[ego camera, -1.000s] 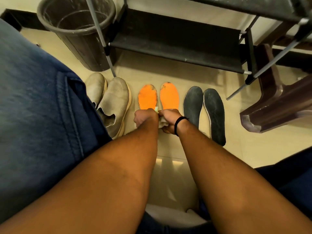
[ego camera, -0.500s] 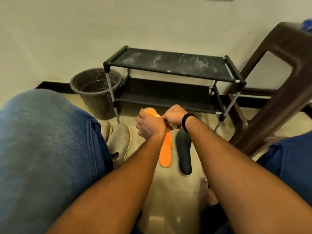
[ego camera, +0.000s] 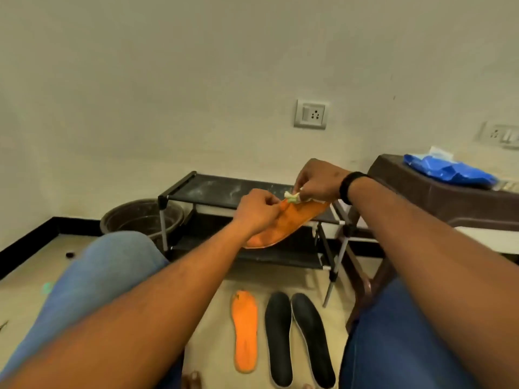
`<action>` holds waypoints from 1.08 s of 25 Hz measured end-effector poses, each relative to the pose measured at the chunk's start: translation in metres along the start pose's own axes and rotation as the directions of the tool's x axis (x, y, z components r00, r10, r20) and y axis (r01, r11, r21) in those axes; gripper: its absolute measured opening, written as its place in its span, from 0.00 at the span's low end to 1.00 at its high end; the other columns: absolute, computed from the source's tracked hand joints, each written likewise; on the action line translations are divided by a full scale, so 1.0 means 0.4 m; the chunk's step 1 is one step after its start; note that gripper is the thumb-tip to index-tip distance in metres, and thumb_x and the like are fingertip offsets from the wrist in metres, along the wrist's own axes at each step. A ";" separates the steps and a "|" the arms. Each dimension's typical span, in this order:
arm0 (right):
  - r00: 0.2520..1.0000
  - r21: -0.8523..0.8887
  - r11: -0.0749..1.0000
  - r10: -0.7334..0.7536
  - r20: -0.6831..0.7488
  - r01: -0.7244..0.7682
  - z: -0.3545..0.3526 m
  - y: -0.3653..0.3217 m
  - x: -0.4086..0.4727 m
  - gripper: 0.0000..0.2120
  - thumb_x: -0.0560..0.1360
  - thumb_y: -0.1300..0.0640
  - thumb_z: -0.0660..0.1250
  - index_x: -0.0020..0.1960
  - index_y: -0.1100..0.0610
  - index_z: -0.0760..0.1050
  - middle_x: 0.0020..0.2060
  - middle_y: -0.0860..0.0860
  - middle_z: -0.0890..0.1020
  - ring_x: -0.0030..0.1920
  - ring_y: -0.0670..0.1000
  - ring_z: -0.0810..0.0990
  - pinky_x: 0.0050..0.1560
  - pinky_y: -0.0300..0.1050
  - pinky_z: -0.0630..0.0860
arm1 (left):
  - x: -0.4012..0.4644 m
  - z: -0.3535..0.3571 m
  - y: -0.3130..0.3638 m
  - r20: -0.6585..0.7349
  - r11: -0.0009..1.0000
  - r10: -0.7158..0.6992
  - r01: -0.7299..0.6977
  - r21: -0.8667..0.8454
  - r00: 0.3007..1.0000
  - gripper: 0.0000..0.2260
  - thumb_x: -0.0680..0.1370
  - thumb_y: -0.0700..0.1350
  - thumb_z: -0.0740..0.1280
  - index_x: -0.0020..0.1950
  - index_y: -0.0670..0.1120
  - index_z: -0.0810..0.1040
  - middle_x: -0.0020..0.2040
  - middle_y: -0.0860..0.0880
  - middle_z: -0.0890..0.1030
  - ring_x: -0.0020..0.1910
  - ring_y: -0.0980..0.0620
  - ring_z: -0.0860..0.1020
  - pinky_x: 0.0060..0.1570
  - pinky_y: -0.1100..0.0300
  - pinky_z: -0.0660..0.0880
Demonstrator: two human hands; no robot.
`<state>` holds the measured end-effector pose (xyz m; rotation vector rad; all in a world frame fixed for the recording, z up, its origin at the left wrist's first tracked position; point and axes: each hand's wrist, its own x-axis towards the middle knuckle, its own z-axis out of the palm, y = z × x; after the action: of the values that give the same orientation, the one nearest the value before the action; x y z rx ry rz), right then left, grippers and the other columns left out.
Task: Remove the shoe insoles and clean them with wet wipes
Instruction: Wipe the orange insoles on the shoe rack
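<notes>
Insole, orange (ego camera: 283, 224), held mid-air betw. both hands, long axis running from L hand (ego camera: 257, 210) up-right to R hand (ego camera: 318, 181). L fingers curled, gripping near end. R fingertips pinch crumpled wipe (ego camera: 292, 196) on top surface, far end. Next wipe stroke prob. toward L hand.

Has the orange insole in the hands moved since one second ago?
Yes. The held orange insole has come up off the floor, away from the other orange insole, and is now in front of the shoe rack.
</notes>
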<state>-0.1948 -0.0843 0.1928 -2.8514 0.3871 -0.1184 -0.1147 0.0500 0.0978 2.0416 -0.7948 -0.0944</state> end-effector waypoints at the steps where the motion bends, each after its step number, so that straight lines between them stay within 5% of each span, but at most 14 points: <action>1: 0.998 0.043 0.999 -0.010 -0.065 0.013 -0.026 0.026 -0.005 0.06 0.71 0.60 0.69 0.47 0.56 0.84 0.44 0.51 0.84 0.45 0.50 0.80 0.39 0.41 0.75 | 0.028 -0.021 0.024 0.018 0.995 0.075 -0.076 0.068 0.997 0.06 0.79 0.51 0.68 0.51 0.52 0.84 0.47 0.53 0.84 0.47 0.53 0.81 0.53 0.48 0.80; 5: 0.951 0.229 0.973 0.032 -0.308 0.041 -0.016 0.133 0.024 0.09 0.75 0.57 0.68 0.52 0.55 0.84 0.52 0.52 0.83 0.54 0.51 0.79 0.50 0.42 0.74 | 0.158 -0.082 0.087 0.101 0.909 0.258 -0.277 0.311 0.961 0.08 0.81 0.47 0.67 0.56 0.49 0.84 0.56 0.50 0.83 0.53 0.50 0.80 0.55 0.50 0.78; 10: 0.846 0.170 0.985 0.073 -0.528 0.021 0.014 0.211 0.159 0.12 0.78 0.59 0.64 0.59 0.55 0.81 0.58 0.54 0.78 0.61 0.54 0.75 0.59 0.39 0.67 | 0.342 -0.066 -0.003 0.081 0.918 0.207 -0.222 0.330 0.975 0.09 0.81 0.45 0.68 0.58 0.46 0.85 0.58 0.47 0.84 0.53 0.50 0.80 0.51 0.56 0.74; 17: 0.933 -0.061 0.998 -0.049 -0.357 0.029 0.149 0.322 0.357 0.12 0.77 0.57 0.65 0.59 0.52 0.80 0.55 0.53 0.81 0.57 0.55 0.79 0.60 0.49 0.75 | 0.522 0.034 -0.152 0.180 0.938 0.105 -0.157 0.308 0.978 0.11 0.81 0.46 0.68 0.61 0.47 0.84 0.61 0.48 0.84 0.56 0.49 0.81 0.59 0.51 0.77; 21: 0.968 -0.165 0.984 -0.104 -0.227 0.067 0.225 0.344 0.417 0.12 0.78 0.58 0.63 0.59 0.53 0.80 0.53 0.52 0.80 0.54 0.55 0.79 0.54 0.46 0.74 | 0.536 0.079 -0.214 0.201 0.876 0.106 -0.187 0.444 0.974 0.18 0.78 0.54 0.69 0.68 0.56 0.79 0.66 0.52 0.79 0.66 0.48 0.75 0.67 0.46 0.69; 27: 0.989 -0.001 1.000 0.006 -0.148 -0.006 0.238 0.367 0.527 0.06 0.74 0.61 0.68 0.50 0.56 0.82 0.51 0.52 0.84 0.54 0.52 0.81 0.56 0.44 0.76 | 0.503 0.080 -0.284 0.353 0.873 0.025 -0.193 0.449 0.935 0.19 0.76 0.62 0.69 0.65 0.58 0.81 0.66 0.56 0.78 0.67 0.51 0.73 0.67 0.48 0.67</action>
<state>-0.0182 -0.2549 0.0714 -2.8517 0.4257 -0.3304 0.0895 -0.0452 0.0370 2.4774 -1.2496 -0.2048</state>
